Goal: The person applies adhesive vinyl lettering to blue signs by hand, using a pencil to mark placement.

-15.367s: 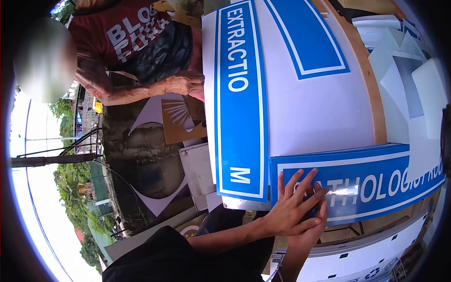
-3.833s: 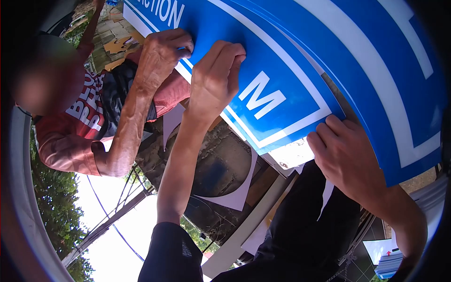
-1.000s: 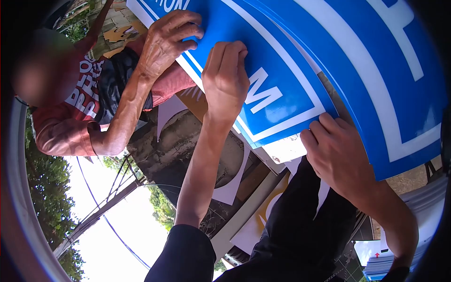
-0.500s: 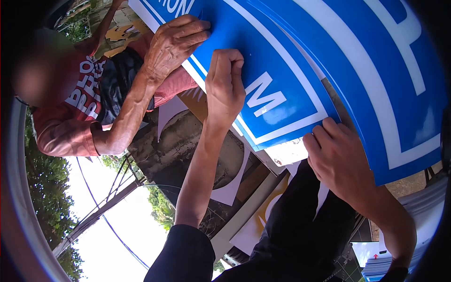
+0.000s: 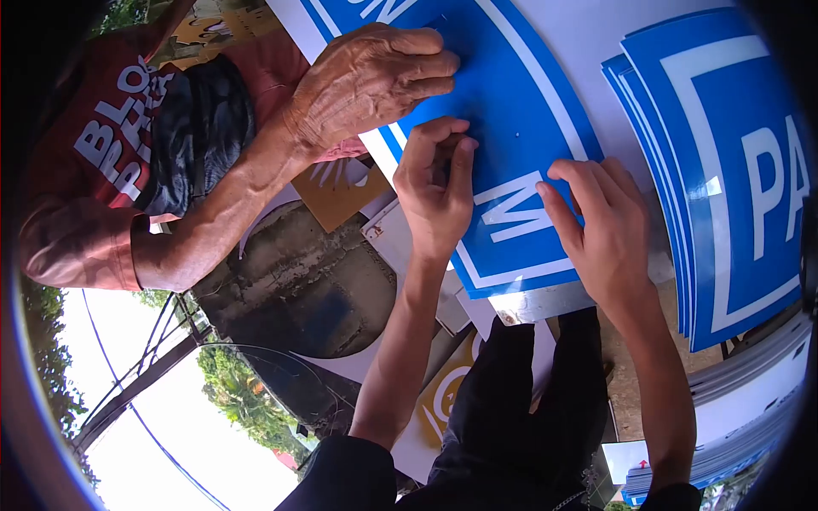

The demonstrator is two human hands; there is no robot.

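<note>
A blue sign sheet (image 5: pixel 511 128) with a white border and a white letter M lies in front of me. My left hand (image 5: pixel 434 187) is over its near left part, thumb and fingertips pinched together; what they hold, if anything, is too small to tell. Beside the M, my right hand (image 5: pixel 601 221) is at the sheet's right edge, thumb and index finger apart, with nothing visible between them. Just beyond my left hand, a co-worker's hand (image 5: pixel 375 81) has its fingers bent over the same sheet.
A stack of blue signs (image 5: pixel 703 196) with white lettering stands at the right. Below it is a pile of white and blue sheets (image 5: pixel 750 400). The co-worker (image 5: pixel 102 170) in a red shirt is at the left. Brown stencil-like boards (image 5: pixel 341 192) lie beneath.
My right hand has moved up from the sheet's lower corner, its thumb and fingers now apart. The lettered signs at right appear farther right, and the view has shifted.
</note>
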